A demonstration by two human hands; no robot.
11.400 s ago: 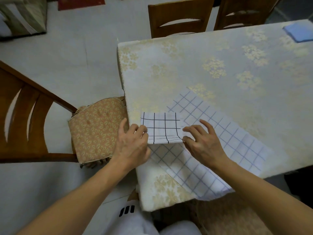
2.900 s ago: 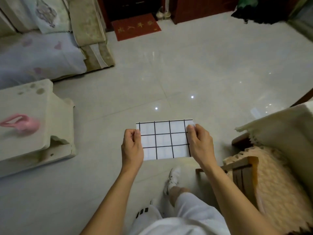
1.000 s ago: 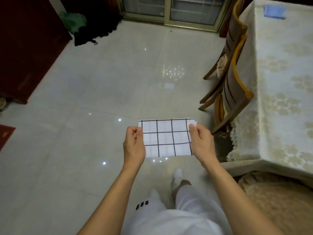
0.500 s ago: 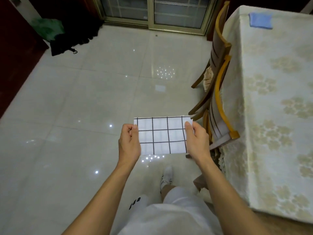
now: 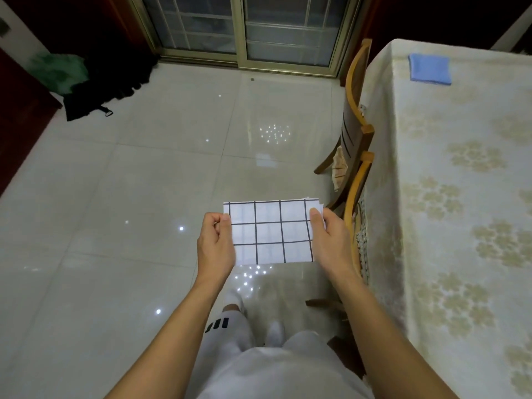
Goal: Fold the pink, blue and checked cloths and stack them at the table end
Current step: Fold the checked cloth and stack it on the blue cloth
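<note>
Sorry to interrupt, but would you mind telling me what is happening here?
A person is standing on the tiled floor beside the table, holding a folded checked cloth in the air. The left hand pinches its left edge and the right hand its right edge. A folded blue cloth already lies at the far end of the table. No pink cloth is in view.

Counts: 1 checked cloth [image 5: 270, 231] left of table [image 5: 460, 197]; 1 blue cloth [image 5: 429, 68] on table; 2 chairs [image 5: 355, 133] at table's left edge; 2 hands [image 5: 216, 246].
</note>
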